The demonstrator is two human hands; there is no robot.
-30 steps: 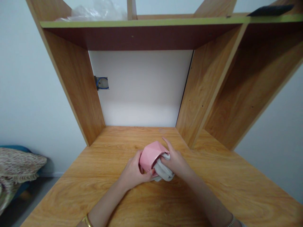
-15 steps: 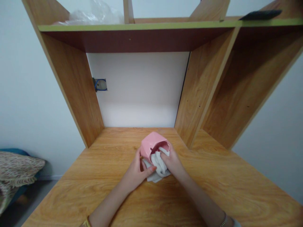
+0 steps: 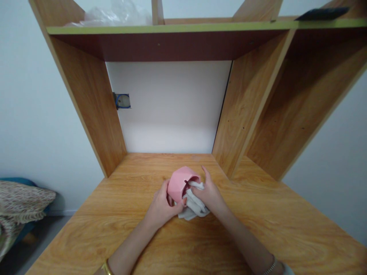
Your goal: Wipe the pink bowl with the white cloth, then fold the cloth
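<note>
The left hand (image 3: 161, 208) curls its fingers round the side of a pink cup (image 3: 179, 184), thumb on the near side, and holds it firmly just above the desk (image 3: 269, 225), near the middle of the top and a little in front of the back recess. The cup is tipped over, with its mouth turned to the right towards the other hand. The right hand (image 3: 210, 194) is bunched on a white cloth (image 3: 194, 204), its fingers closed on the folds and pressing part of the cloth into the cup's mouth, while the forefinger sticks out straight past the rim. The rest of the cloth hangs down from the cup between the two hands and touches the desk. A gold bangle (image 3: 105, 267) sits on the left wrist and a silver bracelet (image 3: 271, 265) on the right. Behind the hands stands the white back wall of the recess, with a small blue-edged fitting (image 3: 122, 101) at its left side. A shelf (image 3: 172, 28) runs across above it, bearing a clear plastic bag (image 3: 114, 15) on the left and a flat dark thing (image 3: 321, 14) on the far right. A patterned blanket (image 3: 20, 202) lies low at the left, well apart from the desk.
</note>
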